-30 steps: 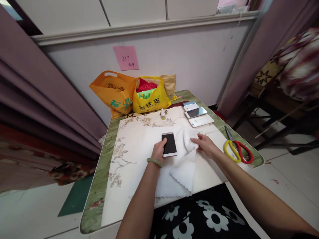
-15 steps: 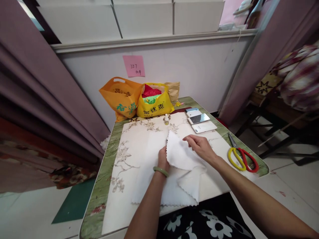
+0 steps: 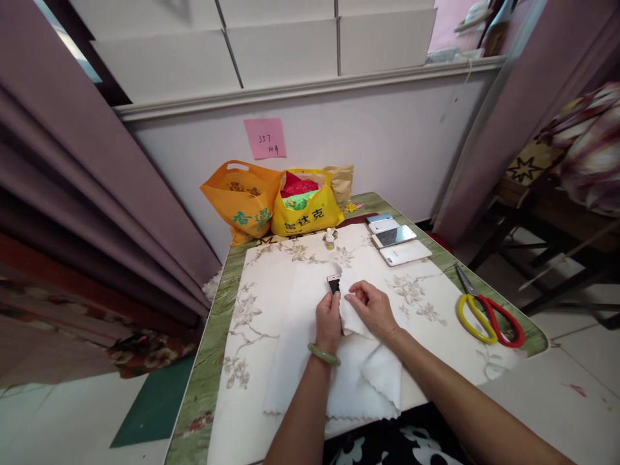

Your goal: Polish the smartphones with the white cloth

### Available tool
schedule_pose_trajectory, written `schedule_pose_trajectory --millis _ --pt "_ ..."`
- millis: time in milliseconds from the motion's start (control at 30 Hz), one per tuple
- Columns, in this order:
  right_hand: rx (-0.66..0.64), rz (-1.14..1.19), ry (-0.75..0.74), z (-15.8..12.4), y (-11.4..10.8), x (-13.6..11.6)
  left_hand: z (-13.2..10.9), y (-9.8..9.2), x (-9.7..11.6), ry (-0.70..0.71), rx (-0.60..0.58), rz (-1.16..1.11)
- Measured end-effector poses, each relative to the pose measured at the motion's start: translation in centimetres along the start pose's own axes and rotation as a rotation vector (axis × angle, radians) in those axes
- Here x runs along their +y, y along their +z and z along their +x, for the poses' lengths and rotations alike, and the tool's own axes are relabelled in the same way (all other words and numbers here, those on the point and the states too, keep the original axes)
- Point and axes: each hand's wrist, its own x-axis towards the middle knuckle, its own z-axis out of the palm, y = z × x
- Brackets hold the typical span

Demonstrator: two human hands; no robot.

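Observation:
My left hand (image 3: 328,320), with a green bangle on the wrist, is closed round a smartphone (image 3: 334,283) whose top end sticks out above the fingers. My right hand (image 3: 372,311) presses a white cloth (image 3: 353,368) with a zigzag edge against the phone's right side, fingers pinched on the fabric. The rest of the cloth lies spread on the table toward me. Both hands are over the middle of a floral-patterned table mat (image 3: 271,284).
Several phones (image 3: 394,236) lie in a row at the table's far right. A small bottle (image 3: 330,239) stands at the far middle. Yellow-and-red scissors (image 3: 487,313) lie at the right edge. Orange bag (image 3: 239,200) and yellow bag (image 3: 305,206) stand by the wall.
A second ago the phone lay uncovered under my left hand. My right hand lifted the cloth over it and now holds the cloth against the phone. The view has tilted up.

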Motion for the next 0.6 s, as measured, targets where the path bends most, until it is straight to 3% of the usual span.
schedule_pose_trajectory --millis 100,300,600 --pt "0.068 0.041 0.105 0.6 -0.1 0.0 0.0 0.2 0.0 -0.007 -0.025 -0.066" --pt "0.031 0.111 0.204 2.3 -0.1 -0.1 -0.4 0.3 1.2 -0.034 -0.108 -0.165" --pt "0.085 0.084 0.154 1.5 1.1 1.3 -0.4 1.1 1.6 0.058 -0.134 0.214"
